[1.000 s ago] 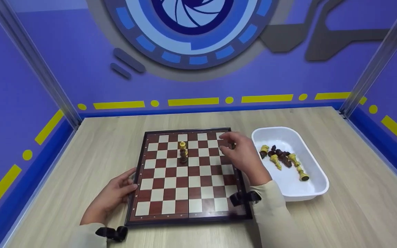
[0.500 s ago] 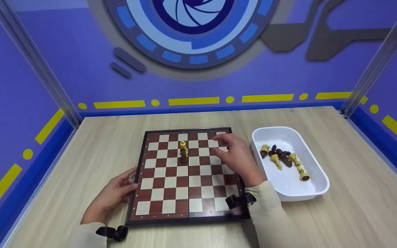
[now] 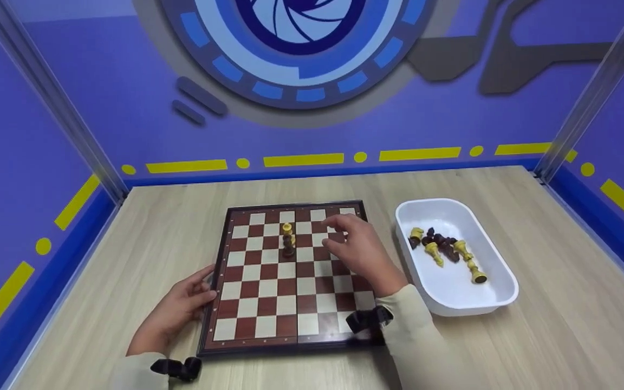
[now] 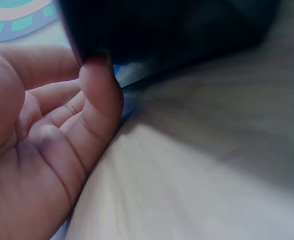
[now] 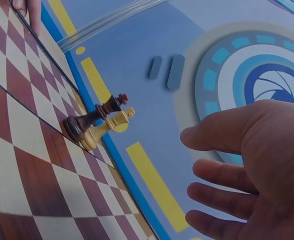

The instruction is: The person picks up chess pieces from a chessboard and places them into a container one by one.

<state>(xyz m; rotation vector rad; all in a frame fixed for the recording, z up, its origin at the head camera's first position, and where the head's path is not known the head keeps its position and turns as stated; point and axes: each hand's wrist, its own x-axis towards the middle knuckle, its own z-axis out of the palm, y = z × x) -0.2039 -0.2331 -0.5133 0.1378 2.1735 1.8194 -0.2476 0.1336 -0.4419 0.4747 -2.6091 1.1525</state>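
Note:
My left hand (image 3: pixel 177 303) holds the left edge of the folding chessboard (image 3: pixel 260 322). The left wrist view shows its curled fingertips and thumb meeting the board's dark side (image 4: pixel 167 30), low over the table. On the board's far half, a dark king (image 3: pixel 288 251) and a pale yellow king (image 3: pixel 287 227) stand upright, one just behind the other. My right hand (image 3: pixel 356 246) hovers over the right part of the board, to the right of the kings. Its thumb and forefinger are spread apart, the other fingers (image 5: pixel 219 197) are slightly bent, and nothing is between them.
A white plastic tray (image 3: pixel 493 260) sits right of the board. Several dark and yellow chess pieces (image 3: pixel 444 249) lie jumbled in it. A purple-blue wall (image 3: pixel 312 138) rises behind the wooden table (image 3: pixel 144 233), with side panels left and right.
My right hand has moved left over the board, away from the tray and toward the two kings. The left hand, board and kings look unchanged.

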